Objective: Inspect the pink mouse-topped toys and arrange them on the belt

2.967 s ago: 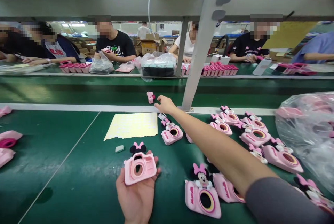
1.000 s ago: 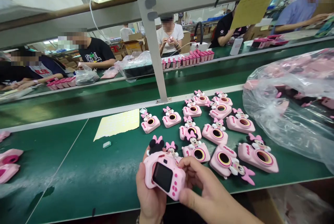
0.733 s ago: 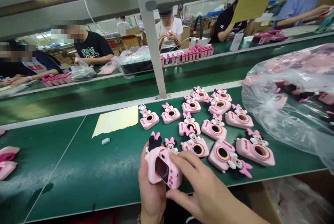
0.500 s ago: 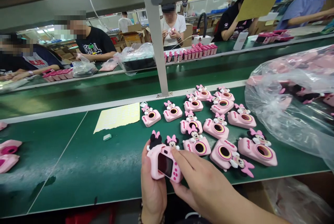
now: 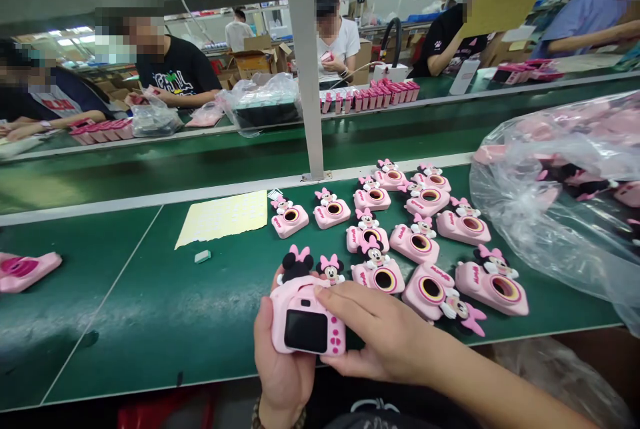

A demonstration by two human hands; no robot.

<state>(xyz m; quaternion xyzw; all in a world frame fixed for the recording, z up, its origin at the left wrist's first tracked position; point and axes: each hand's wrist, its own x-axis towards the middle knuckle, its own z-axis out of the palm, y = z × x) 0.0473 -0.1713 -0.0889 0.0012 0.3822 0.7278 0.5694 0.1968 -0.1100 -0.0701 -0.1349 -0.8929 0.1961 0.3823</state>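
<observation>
A pink toy camera [image 5: 306, 329] is held between both hands, its dark screen and pink buttons facing me, with black mouse ears and a pink bow on top. My left hand [image 5: 283, 369] wraps round its left side and bottom. On its right edge, my right hand [image 5: 385, 332] grips with the thumb and fingers. Just behind it shows another mouse figure [image 5: 331, 270]. Several pink camera covers with round lens holes stand on the green table, among them one cover [image 5: 423, 289] right of my hands and another [image 5: 493, 282] farther right.
A clear plastic bag [image 5: 550, 149] of pink parts lies at the right. A yellow paper [image 5: 223, 219] and a small pale block [image 5: 203, 256] are on the left. A metal post [image 5: 307, 82] rises ahead. Several people sit across the green belt.
The toy camera has turned so its screen faces me more squarely, and its body and screen part sit closer together. At the far left, the pink parts have shifted, with one now showing.
</observation>
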